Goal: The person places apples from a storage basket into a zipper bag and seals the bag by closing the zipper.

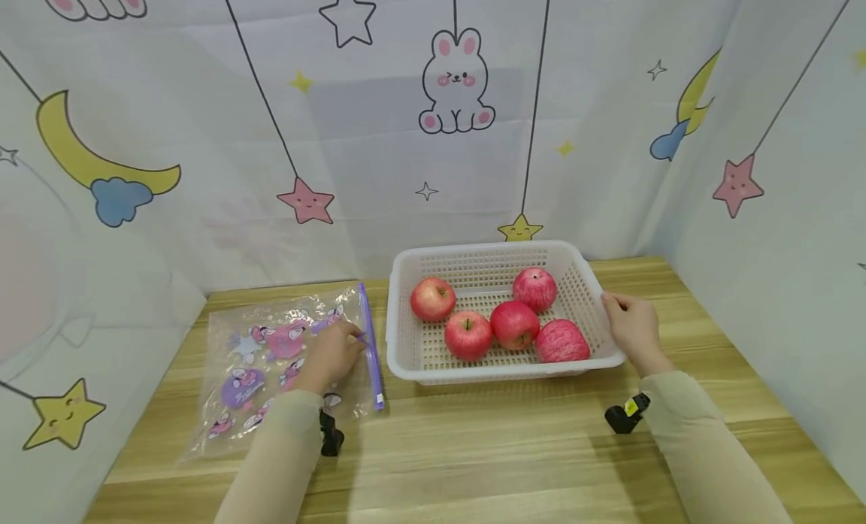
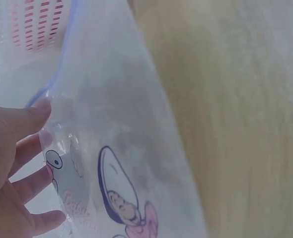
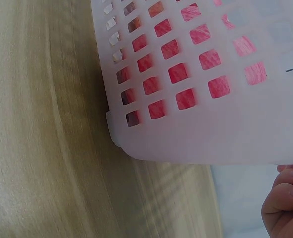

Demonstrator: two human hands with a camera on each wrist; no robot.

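A clear zip bag point(image 1: 271, 366) with purple and pink cartoon prints lies flat on the left, its purple zip strip point(image 1: 370, 358) facing the basket. My left hand point(image 1: 334, 355) pinches the bag's edge beside the strip between thumb and index finger; in the left wrist view the other fingers spread behind the clear film. To the right stands a white plastic basket point(image 1: 487, 374) holding several red apples point(image 1: 468, 335). My right hand point(image 1: 634, 328) grips the basket's right rim. In the right wrist view, red apples point(image 3: 179, 73) show through the holes of the basket wall point(image 3: 211, 134).
Both things rest on a wood-grain table point(image 1: 501, 449). Behind and beside it hangs a white curtain point(image 1: 379, 148) printed with stars, moons and a rabbit. A small black camera point(image 1: 330, 434) sits on the left wrist, another camera point(image 1: 625, 413) on the right.
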